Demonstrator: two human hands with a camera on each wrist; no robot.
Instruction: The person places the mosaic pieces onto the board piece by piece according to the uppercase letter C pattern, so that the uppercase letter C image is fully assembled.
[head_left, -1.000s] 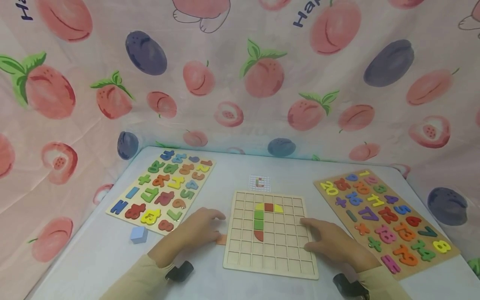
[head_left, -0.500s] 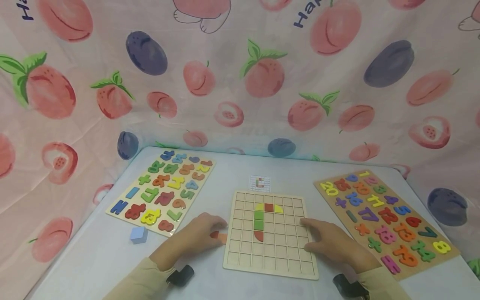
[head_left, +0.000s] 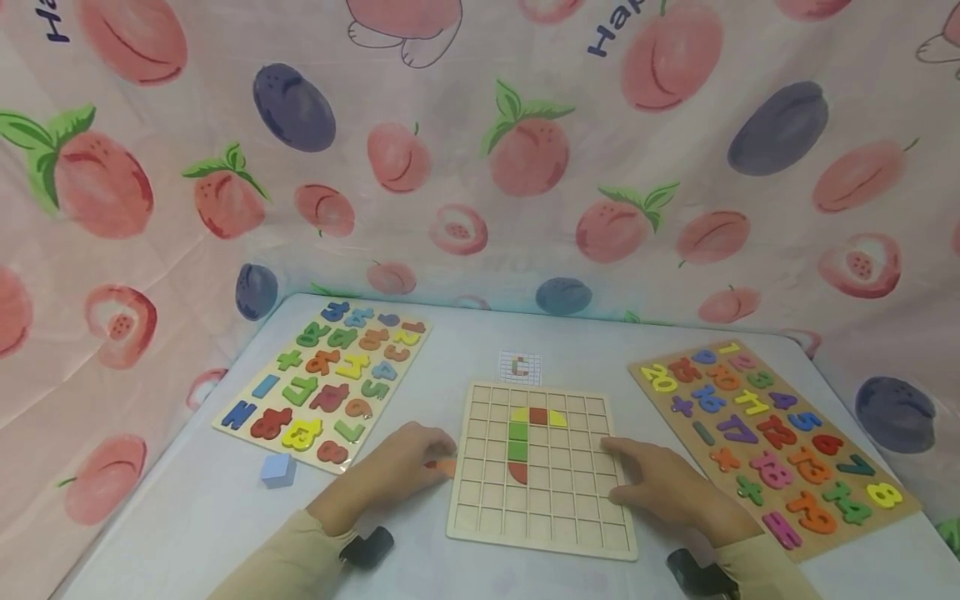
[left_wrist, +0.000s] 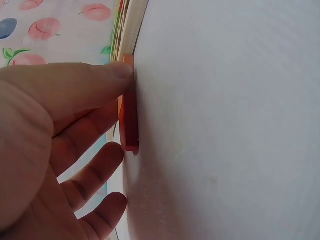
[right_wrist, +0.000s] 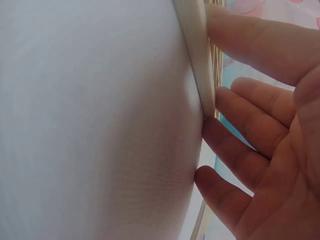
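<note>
My left hand (head_left: 407, 462) is at the left edge of the wooden grid board (head_left: 555, 533). It pinches a flat orange-and-red tile (left_wrist: 130, 107) between thumb and index finger, low over the table, while the other fingers curve loosely. In the head view that hand covers part of the tile. Across the board, my right hand (head_left: 660, 483) touches the right edge with relaxed fingers and holds nothing. Yellow corner pieces, a red square (head_left: 537, 416), green squares (head_left: 517, 450) and a red rounded piece (head_left: 518, 472) sit in the grid.
Behind the board lies a small printed pattern card (head_left: 519, 367). A number puzzle board (head_left: 251, 387) is at the left, another number board (head_left: 750, 442) at the right. A blue cube (head_left: 278, 471) stands near the left forearm. A fruit-print curtain (head_left: 465, 125) hangs behind the table.
My left hand's fingers have closed from a spread position onto the orange-and-red tile. The tile now shows thinner beside the board. The right hand has stayed at the board's edge.
</note>
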